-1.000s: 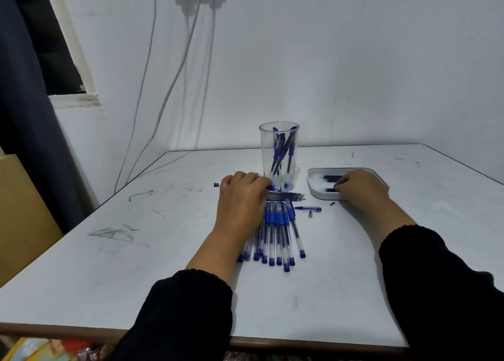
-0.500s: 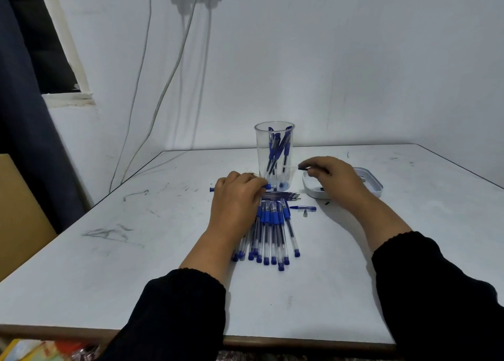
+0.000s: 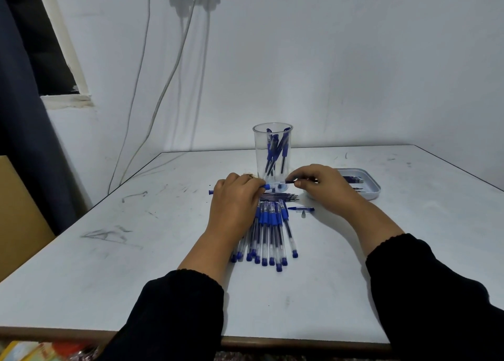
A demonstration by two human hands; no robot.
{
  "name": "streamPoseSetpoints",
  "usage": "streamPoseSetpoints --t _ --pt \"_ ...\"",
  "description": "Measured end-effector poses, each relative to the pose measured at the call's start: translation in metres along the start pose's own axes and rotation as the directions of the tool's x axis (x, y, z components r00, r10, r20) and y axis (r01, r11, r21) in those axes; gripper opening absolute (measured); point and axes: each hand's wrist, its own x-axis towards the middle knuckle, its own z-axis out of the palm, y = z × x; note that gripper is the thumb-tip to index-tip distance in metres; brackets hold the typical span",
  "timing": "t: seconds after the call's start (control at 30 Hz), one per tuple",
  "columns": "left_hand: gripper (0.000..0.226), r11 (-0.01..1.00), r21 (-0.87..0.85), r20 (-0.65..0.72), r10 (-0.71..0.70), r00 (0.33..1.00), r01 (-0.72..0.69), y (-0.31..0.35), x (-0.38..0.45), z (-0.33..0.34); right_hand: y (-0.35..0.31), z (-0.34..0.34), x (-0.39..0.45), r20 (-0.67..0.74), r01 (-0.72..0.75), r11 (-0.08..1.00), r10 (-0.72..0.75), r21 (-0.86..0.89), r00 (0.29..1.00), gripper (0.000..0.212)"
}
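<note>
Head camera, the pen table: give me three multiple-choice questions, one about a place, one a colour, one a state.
1. Where on the table does the clear cup stand?
A. just behind the left hand and right hand
B. at the near edge
C. in the far right corner

2. What colour are the grips of the pens lying flat?
A. red
B. blue
C. green

3. What is the right hand doing?
A. lying flat
B. pinching a thin refill
C. gripping the cup

Answers: 1 A, the cup rises right beyond the fingers; 2 B, every grip is blue; 3 B, fingertips pinch the refill at the pen barrel that the left hand holds.
</note>
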Motion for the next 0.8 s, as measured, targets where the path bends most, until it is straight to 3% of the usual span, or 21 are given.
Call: streamPoseSetpoints --t 0.8 --pt "0.014 1.0 0.011 -0.057 0.001 0.998 -0.001 -0.0013 -0.0006 -0.0009 0.0013 -0.0007 -0.0005 0.01 -0.018 1.0 0.018 -0.007 1.0 0.026"
